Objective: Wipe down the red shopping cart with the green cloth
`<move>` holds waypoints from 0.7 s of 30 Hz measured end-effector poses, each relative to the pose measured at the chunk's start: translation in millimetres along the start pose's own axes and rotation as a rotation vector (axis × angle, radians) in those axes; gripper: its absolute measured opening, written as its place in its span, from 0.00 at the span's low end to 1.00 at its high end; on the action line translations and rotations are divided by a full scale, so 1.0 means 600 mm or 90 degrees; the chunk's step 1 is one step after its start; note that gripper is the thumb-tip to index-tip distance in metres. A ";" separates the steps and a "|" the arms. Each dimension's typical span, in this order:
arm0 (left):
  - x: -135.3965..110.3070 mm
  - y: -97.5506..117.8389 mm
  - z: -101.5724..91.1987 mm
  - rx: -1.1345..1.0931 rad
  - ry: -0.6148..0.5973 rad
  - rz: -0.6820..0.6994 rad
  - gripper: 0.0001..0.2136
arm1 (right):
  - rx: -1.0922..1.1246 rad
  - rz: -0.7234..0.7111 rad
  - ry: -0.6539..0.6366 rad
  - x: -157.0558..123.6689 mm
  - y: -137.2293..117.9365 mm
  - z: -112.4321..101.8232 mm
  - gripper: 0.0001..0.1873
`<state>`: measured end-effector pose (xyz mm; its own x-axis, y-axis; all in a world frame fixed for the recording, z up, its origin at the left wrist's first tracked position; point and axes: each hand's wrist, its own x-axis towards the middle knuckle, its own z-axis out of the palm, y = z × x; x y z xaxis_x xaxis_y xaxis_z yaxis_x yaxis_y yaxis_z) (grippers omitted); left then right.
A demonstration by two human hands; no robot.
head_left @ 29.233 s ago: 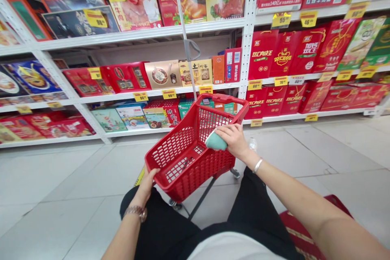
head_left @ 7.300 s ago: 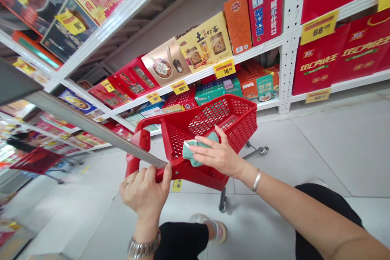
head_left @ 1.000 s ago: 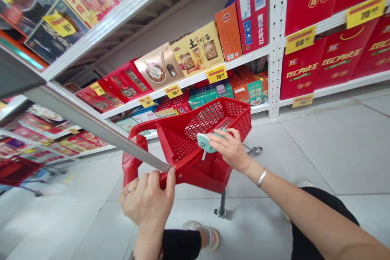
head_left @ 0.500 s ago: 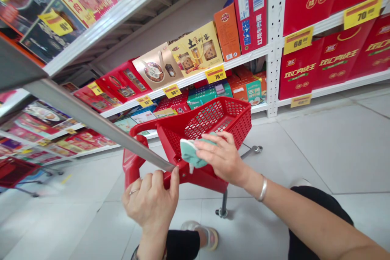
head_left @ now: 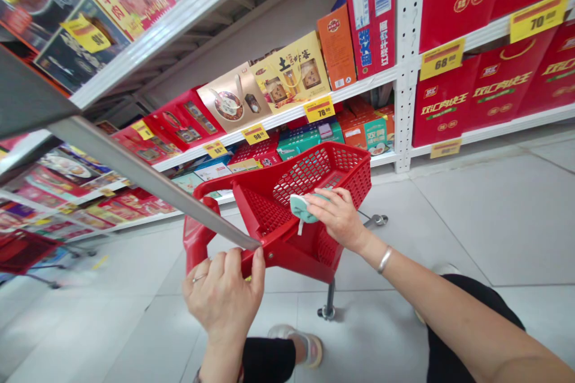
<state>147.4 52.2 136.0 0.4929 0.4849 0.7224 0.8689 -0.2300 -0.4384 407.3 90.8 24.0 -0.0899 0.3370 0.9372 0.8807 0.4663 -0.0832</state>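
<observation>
A red plastic shopping cart (head_left: 287, 260) with a perforated basket stands in front of me. My left hand (head_left: 224, 290) is closed around the cart's handle, beside the foot of a slanting grey metal pole (head_left: 162, 182). In my right hand (head_left: 336, 218) is a folded teal cloth (head_left: 302, 208) with a white edge and a white tag hanging down. That hand is at the near side rim of the basket, fingers pressed over the cloth. Whether the cloth touches the rim, I cannot tell.
Behind the cart, white shelves (head_left: 399, 108) hold boxed goods with yellow price tags (head_left: 320, 109). Red gift boxes (head_left: 444, 102) fill the right bay. A dark panel (head_left: 31, 96) tops the pole at upper left. Another red cart (head_left: 27, 251) stands far left on the tiled floor (head_left: 494, 215).
My right hand and the cloth have moved forward and to the right along the basket's near side, away from the handle. My left hand stays on the handle.
</observation>
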 end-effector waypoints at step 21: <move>-0.006 0.005 0.005 -0.019 0.009 -0.028 0.12 | 0.088 -0.003 0.042 0.055 -0.053 -0.061 0.16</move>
<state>148.2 52.2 130.6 0.4546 0.4829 0.7484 0.8906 -0.2346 -0.3896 393.2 57.1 69.9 -0.0589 0.2824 0.9575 0.8077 0.5772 -0.1205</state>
